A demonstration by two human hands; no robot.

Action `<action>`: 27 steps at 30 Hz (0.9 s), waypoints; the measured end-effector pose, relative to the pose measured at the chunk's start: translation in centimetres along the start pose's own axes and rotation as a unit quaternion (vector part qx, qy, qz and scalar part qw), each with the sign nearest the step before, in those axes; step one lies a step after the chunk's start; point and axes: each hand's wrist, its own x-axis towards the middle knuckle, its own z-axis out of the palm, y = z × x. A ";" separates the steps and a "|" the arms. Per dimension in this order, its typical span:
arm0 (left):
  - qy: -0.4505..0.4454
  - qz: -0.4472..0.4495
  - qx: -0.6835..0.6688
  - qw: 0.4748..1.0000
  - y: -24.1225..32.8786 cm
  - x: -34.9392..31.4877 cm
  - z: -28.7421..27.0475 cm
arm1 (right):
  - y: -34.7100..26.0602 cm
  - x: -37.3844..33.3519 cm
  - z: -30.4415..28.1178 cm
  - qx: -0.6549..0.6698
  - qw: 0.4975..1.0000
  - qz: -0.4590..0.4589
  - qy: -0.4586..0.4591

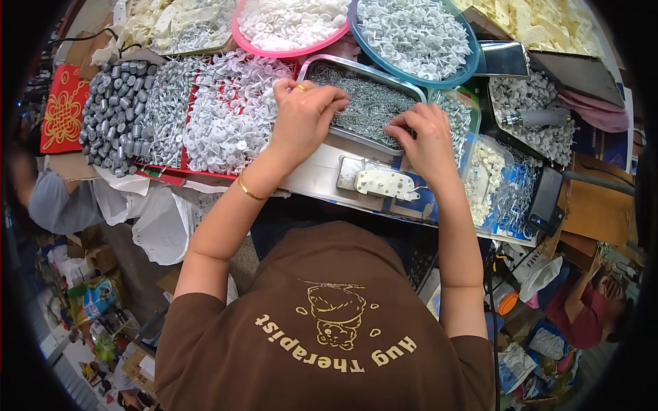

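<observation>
- Left hand (306,115): thumb and fingertips bunched narrow at tray's left; cannot tell if anything is held.
- Right hand (426,135): thumb and forefinger narrow by right rim; grip contents unclear.
- Tray (367,141): holds small metal pieces (373,108).
- White plastic part (384,183): on worktop (312,175), between forearms.

One left hand (303,113), one right hand (426,133). Beyond the fingers (334,103), one pink basin (274,54) and one blue basin (439,84), two altogether. Between the fingers, one metal tray (370,141); nearer the body, one cream mechanism (387,184).
</observation>
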 end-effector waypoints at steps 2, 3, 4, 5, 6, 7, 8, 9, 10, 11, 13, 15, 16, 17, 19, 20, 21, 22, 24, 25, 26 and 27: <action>-0.039 -0.012 -0.066 0.997 2.0 -0.5 -1.5 | 0.2 -0.5 -0.4 0.020 1.000 0.011 0.011; -0.039 -0.012 -0.064 0.997 2.9 -1.1 -1.9 | -0.1 -0.7 -1.0 0.023 0.999 0.023 0.015; -0.063 -0.002 -0.098 0.993 3.6 -1.9 -2.3 | -0.5 -0.8 -1.6 0.022 0.999 0.036 0.018; -0.086 0.008 -0.131 0.988 4.2 -2.6 -2.6 | -1.3 -1.1 -2.3 0.021 0.999 0.037 0.017; -0.090 0.009 -0.139 0.986 4.7 -3.5 -2.7 | -2.2 -1.4 -3.1 0.058 0.997 0.051 0.015; -0.091 0.009 -0.139 0.986 5.0 -4.0 -2.5 | -3.1 -2.0 -3.8 0.096 0.993 0.066 0.013; -0.090 0.016 -0.124 0.988 5.1 -4.5 -2.2 | -3.8 -2.6 -4.3 0.097 0.993 0.067 0.013; -0.089 0.025 -0.110 0.990 5.3 -4.8 -2.0 | -4.4 -3.1 -4.7 0.103 0.992 0.065 -0.017; -0.089 0.014 -0.119 0.989 5.4 -5.0 -2.0 | -4.8 -3.7 -5.0 0.109 0.991 0.064 -0.047; -0.089 0.015 -0.119 0.989 5.3 -5.0 -2.0 | -5.1 -4.3 -5.0 0.078 0.994 0.051 -0.062; -0.084 0.022 -0.109 0.990 5.3 -5.2 -1.9 | -5.4 -4.6 -4.9 0.051 0.996 0.039 -0.064; -0.079 0.013 -0.113 0.990 5.4 -5.5 -1.9 | -5.5 -4.7 -5.0 0.023 0.997 0.025 -0.065; -0.073 0.004 -0.117 0.990 5.3 -5.5 -1.9 | -5.5 -4.4 -5.3 0.028 0.997 0.020 -0.072; -0.072 0.005 -0.117 0.991 5.3 -5.4 -2.1 | -5.4 -4.2 -5.5 0.033 0.996 0.014 -0.079; -0.062 -0.030 -0.148 0.987 5.3 -5.8 -2.6 | -4.7 -3.5 -5.4 0.049 0.998 0.023 -0.024; -0.062 -0.030 -0.147 0.987 5.5 -5.9 -2.7 | -4.3 -2.8 -5.2 0.065 0.997 0.031 0.030; -0.066 -0.038 -0.172 0.982 5.9 -6.2 -2.8 | -3.6 -1.9 -4.5 0.088 0.994 0.065 0.023; -0.072 -0.042 -0.199 0.976 6.0 -6.0 -2.8 | -2.7 -1.4 -3.6 0.086 0.994 0.066 0.026; -0.081 -0.035 -0.178 0.980 6.2 -6.3 -2.5 | -0.6 -0.6 -1.4 -0.007 1.000 -0.011 0.006; -0.074 -0.024 -0.173 0.982 6.3 -6.6 -2.3 | -0.3 -0.3 -0.9 -0.006 1.000 -0.010 0.004; -0.076 -0.026 -0.174 0.982 6.7 -6.8 -2.1 | -0.1 0.0 -0.6 -0.010 1.000 -0.029 -0.004; -0.060 -0.017 -0.146 0.987 6.8 -6.8 -1.9 | -0.1 0.3 -0.3 -0.013 0.998 -0.053 -0.011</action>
